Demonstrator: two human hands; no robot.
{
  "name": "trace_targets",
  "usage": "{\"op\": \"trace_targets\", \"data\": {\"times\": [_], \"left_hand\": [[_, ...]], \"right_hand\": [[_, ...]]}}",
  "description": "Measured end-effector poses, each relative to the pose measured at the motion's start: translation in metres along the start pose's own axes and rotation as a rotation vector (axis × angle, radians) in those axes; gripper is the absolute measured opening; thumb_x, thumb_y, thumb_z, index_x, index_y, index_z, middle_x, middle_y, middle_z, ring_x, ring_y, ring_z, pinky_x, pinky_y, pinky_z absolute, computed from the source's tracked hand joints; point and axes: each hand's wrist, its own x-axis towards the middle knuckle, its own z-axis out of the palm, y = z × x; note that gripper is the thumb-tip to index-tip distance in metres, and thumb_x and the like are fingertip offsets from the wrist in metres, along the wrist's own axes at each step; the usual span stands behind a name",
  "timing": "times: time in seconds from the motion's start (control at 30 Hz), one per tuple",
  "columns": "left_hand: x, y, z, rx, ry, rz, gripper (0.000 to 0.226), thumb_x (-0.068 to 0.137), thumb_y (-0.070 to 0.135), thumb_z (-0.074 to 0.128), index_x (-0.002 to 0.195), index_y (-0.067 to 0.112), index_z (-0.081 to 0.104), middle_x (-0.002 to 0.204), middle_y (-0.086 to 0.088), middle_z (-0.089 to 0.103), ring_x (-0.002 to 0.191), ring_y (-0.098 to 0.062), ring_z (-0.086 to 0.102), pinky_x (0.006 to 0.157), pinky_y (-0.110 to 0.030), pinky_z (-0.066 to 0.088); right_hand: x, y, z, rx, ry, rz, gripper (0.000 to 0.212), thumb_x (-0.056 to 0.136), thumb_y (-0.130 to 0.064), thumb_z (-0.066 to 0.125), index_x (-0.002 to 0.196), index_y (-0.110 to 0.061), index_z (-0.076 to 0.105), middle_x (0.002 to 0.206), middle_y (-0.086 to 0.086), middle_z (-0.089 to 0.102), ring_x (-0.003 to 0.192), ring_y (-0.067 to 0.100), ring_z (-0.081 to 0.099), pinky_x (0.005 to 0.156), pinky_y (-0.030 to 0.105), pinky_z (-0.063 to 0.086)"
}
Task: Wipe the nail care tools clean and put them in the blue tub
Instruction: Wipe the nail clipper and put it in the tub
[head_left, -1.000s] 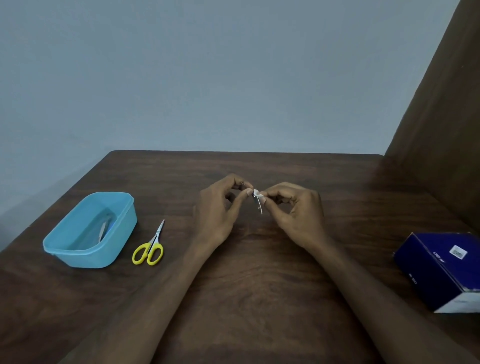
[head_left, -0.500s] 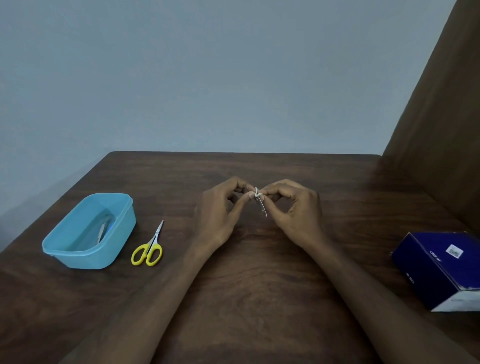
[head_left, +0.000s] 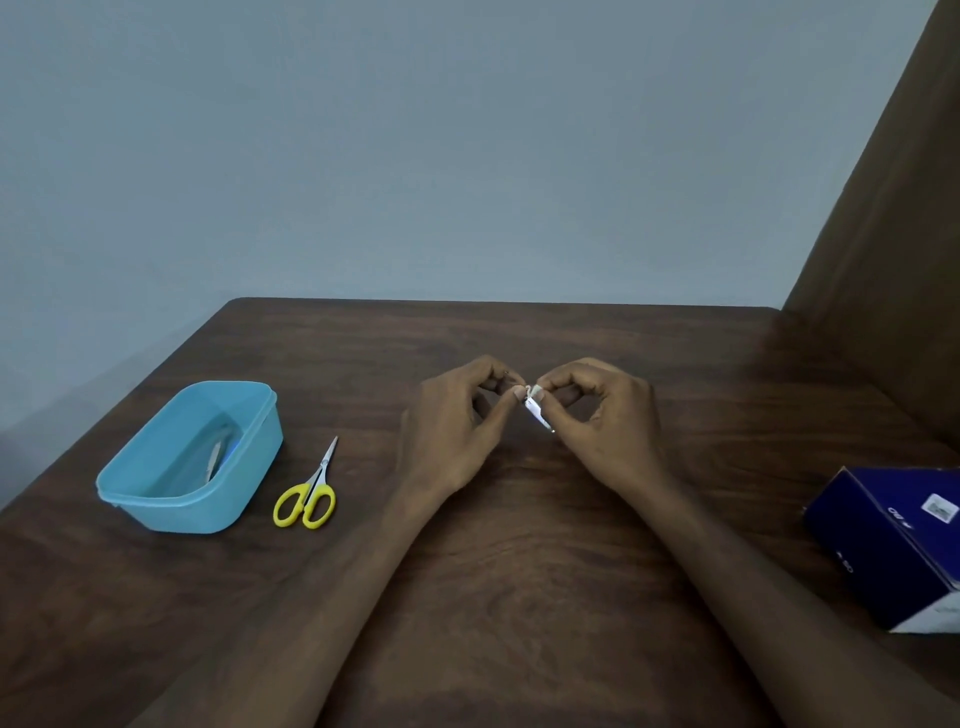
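A plain grey-blue wall stands behind a dark brown wood-grain worktop (head_left: 519, 597), with a brown panel rising at the right edge. Above the middle of the worktop the two hands meet fingertip to fingertip. The left hand (head_left: 457, 421) has its thumb and forefinger curled in a pinch at the top end of a small silvery metal nail tool (head_left: 537, 413); the right hand (head_left: 597, 410) pinches the same tool — a scrap of white wiping material (head_left: 531, 391) shows between its fingertips and the metal. The tool slants down and to the right from the pinch, its lower tip free; what kind of tool it is cannot be made out.

Well to the left sits a light blue rectangular plastic tub (head_left: 208, 512), with at least one slim pale tool (head_left: 215, 454) lying in it. Just beside the tub on its right — not touching it — small scissors with yellow handles (head_left: 307, 493) lie flat, blades pointing to the far side. At the near right edge a dark blue cardboard box (head_left: 893, 545) with a white label rests on the worktop, partly out of frame.
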Motion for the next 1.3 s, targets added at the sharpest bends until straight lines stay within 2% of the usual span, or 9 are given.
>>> {"op": "trace_targets", "data": {"times": [0.1, 0.3, 0.4, 0.5, 0.73, 0.87, 1.0, 1.2, 1.3], "left_hand": [[0.0035, -0.0044, 0.0028, 0.0, 0.04, -0.095, 0.007, 0.093, 0.048, 0.073, 0.096, 0.041, 0.074, 0.086, 0.026, 0.074, 0.075, 0.004, 0.069, 0.069, -0.033, 0.059], [0.0055, -0.0051, 0.0031, -0.005, 0.009, -0.152, 0.007, 0.092, 0.047, 0.073, 0.092, 0.042, 0.078, 0.082, 0.026, 0.074, 0.072, 0.005, 0.069, 0.067, -0.031, 0.059], [0.0059, -0.0064, 0.0028, 0.009, 0.014, -0.179, 0.014, 0.092, 0.05, 0.071, 0.088, 0.039, 0.079, 0.08, 0.025, 0.075, 0.072, 0.005, 0.069, 0.068, -0.031, 0.059], [0.007, -0.0084, 0.0032, -0.037, 0.026, -0.214, 0.025, 0.091, 0.055, 0.067, 0.083, 0.035, 0.079, 0.076, 0.023, 0.075, 0.069, 0.004, 0.069, 0.068, -0.032, 0.06], [0.0074, -0.0071, 0.0013, -0.09, 0.004, -0.23, 0.028, 0.095, 0.048, 0.071, 0.072, 0.034, 0.08, 0.071, 0.023, 0.075, 0.067, 0.002, 0.072, 0.067, -0.037, 0.062], [0.0088, -0.0066, 0.0013, -0.112, 0.018, -0.284, 0.03, 0.095, 0.042, 0.071, 0.067, 0.034, 0.079, 0.068, 0.023, 0.075, 0.063, -0.002, 0.071, 0.069, -0.038, 0.061], [0.0098, -0.0069, 0.001, -0.16, 0.027, -0.316, 0.033, 0.096, 0.039, 0.07, 0.064, 0.035, 0.078, 0.067, 0.02, 0.076, 0.061, -0.01, 0.071, 0.07, -0.041, 0.061], [0.0083, -0.0066, 0.0014, -0.163, 0.052, -0.27, 0.033, 0.099, 0.037, 0.07, 0.069, 0.029, 0.081, 0.064, 0.017, 0.075, 0.056, -0.001, 0.066, 0.063, -0.028, 0.053], [0.0101, -0.0076, 0.0018, -0.2, 0.105, -0.282, 0.034, 0.1, 0.037, 0.071, 0.069, 0.026, 0.078, 0.068, 0.016, 0.076, 0.054, 0.001, 0.066, 0.065, -0.026, 0.054]], "right_hand": [[0.0, 0.0029, 0.0016, -0.039, 0.046, -0.018, 0.01, 0.086, -0.018, 0.083, 0.082, -0.026, 0.078, 0.087, -0.013, 0.076, 0.075, 0.007, 0.072, 0.072, 0.039, 0.058], [-0.0009, 0.0046, 0.0045, -0.087, -0.051, -0.095, 0.005, 0.084, -0.026, 0.082, 0.088, -0.029, 0.084, 0.092, -0.016, 0.075, 0.084, 0.004, 0.072, 0.075, 0.038, 0.059], [-0.0006, 0.0063, 0.0042, -0.128, -0.06, -0.085, 0.004, 0.081, -0.031, 0.077, 0.08, -0.028, 0.079, 0.092, -0.017, 0.075, 0.086, 0.004, 0.072, 0.078, 0.043, 0.058], [-0.0016, 0.0037, 0.0035, -0.131, -0.059, -0.098, 0.003, 0.079, -0.025, 0.075, 0.077, -0.027, 0.075, 0.09, -0.015, 0.075, 0.084, 0.007, 0.072, 0.077, 0.041, 0.058], [-0.0022, 0.0042, 0.0056, -0.161, -0.18, -0.246, 0.009, 0.089, -0.025, 0.078, 0.095, -0.03, 0.083, 0.099, -0.018, 0.072, 0.091, 0.004, 0.071, 0.078, 0.047, 0.055], [-0.0024, 0.0032, -0.0016, -0.23, -0.118, -0.274, 0.01, 0.079, -0.019, 0.078, 0.085, -0.028, 0.078, 0.095, -0.016, 0.074, 0.084, 0.009, 0.071, 0.08, 0.047, 0.053], [-0.0017, 0.0033, -0.0025, -0.338, -0.083, -0.295, 0.007, 0.079, -0.027, 0.076, 0.084, -0.031, 0.078, 0.098, -0.017, 0.074, 0.083, 0.015, 0.07, 0.083, 0.047, 0.048], [-0.0052, -0.002, 0.0048, -0.225, -0.073, -0.281, 0.013, 0.085, -0.022, 0.081, 0.094, -0.031, 0.083, 0.1, -0.017, 0.074, 0.091, 0.005, 0.071, 0.084, 0.043, 0.05], [-0.0028, -0.0034, 0.0017, -0.084, 0.022, -0.161, 0.011, 0.086, -0.012, 0.081, 0.087, -0.024, 0.081, 0.091, -0.013, 0.075, 0.077, 0.002, 0.07, 0.076, 0.03, 0.057]]}}
